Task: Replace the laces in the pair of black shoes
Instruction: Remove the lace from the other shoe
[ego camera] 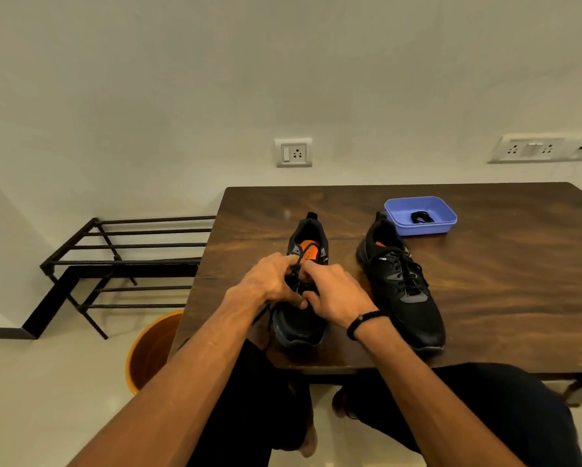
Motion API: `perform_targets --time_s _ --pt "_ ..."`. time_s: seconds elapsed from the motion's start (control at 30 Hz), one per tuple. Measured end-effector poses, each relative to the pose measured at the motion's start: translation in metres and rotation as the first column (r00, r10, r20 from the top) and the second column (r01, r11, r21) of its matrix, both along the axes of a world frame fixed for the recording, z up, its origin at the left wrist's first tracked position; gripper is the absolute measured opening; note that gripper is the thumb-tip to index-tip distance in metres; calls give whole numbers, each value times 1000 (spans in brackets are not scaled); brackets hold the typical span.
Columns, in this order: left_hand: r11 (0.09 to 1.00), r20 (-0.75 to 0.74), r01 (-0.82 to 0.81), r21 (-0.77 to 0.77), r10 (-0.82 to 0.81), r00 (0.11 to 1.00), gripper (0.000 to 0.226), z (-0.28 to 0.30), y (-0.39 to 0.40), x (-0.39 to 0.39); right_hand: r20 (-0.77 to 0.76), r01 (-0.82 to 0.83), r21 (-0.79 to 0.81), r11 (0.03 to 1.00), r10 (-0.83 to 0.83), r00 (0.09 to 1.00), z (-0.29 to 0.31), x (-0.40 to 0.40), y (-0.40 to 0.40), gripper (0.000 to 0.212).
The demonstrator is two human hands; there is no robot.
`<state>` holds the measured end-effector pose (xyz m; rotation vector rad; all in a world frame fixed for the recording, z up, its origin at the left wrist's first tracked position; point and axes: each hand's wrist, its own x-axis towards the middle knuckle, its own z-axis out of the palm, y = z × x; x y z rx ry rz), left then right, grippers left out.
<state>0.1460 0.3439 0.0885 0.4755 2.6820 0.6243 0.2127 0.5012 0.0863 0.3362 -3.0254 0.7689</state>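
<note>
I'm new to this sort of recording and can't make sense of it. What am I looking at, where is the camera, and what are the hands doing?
No machine here: a person wears a wide-angle camera on the head, looking down at their own arms. On the dark wooden table stand two black sports shoes. The left hand and the right hand, which has a black wristband, pinch the black lace of the left black shoe with the orange insole. The right black shoe stands laced, untouched. Behind it, a blue plastic tray holds a small black bundle, possibly a lace.
</note>
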Motion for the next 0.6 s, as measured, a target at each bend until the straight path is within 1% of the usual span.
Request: perform_targets --time_s 0.03,0.07,0.13,0.17,0.23,0.3,0.33,0.37,0.4,0.43,0.47,0.5,0.53,0.57,0.6 --pt "1000 -9 3 10 -3 1000 63 0 0 0 -3 7 47 999 -7 1000 -4 -1 -2 37" --pt "1000 -20 8 16 -8 1000 66 -1 0 0 -20 22 86 996 -21 1000 -7 -2 -4 37" --pt "999 -39 30 26 -29 999 72 -1 1 0 -55 48 154 987 -40 998 -10 -5 -9 27" --pt "999 -40 40 23 -39 998 74 -1 2 -1 -66 48 192 980 -36 997 -10 -6 -12 25" --pt "999 -42 43 7 -43 998 77 -1 2 0 -63 38 257 966 -23 998 -12 -7 -14 34" --pt "1000 -39 23 15 -22 999 79 -1 2 -1 -49 72 252 965 -62 997 -10 -7 -10 45" --pt "1000 -28 10 18 -10 1000 80 0 2 0 -75 111 235 966 -96 992 -8 -8 -7 41" --pt "1000 -19 7 14 -6 1000 82 1 3 -1 -119 153 195 969 -132 984 -8 -11 -2 30" --pt "1000 -9 6 -2 -6 1000 84 1 3 -1 -153 195 111 974 -177 972 -7 -13 2 17" --pt "1000 -1 10 -15 -10 1000 86 3 3 -2 -156 229 -17 973 -229 961 -7 -15 6 9" --pt "1000 9 11 -27 -11 1000 86 5 3 -2 -128 260 -177 949 -284 950 -6 -16 8 10" --pt "999 17 11 -35 -10 1000 86 5 3 -3 -78 296 -374 879 -347 934 -4 -17 9 14" --pt "999 28 8 -40 -7 1000 85 5 3 -3 5 327 -590 739 -401 916 -2 -18 11 15" --pt "999 36 5 -39 -3 999 82 5 4 -3 102 336 -782 524 -424 900 2 -19 14 16" --pt "999 42 9 -41 -7 999 80 5 5 -3 196 325 -904 277 -406 893 9 -21 15 17"
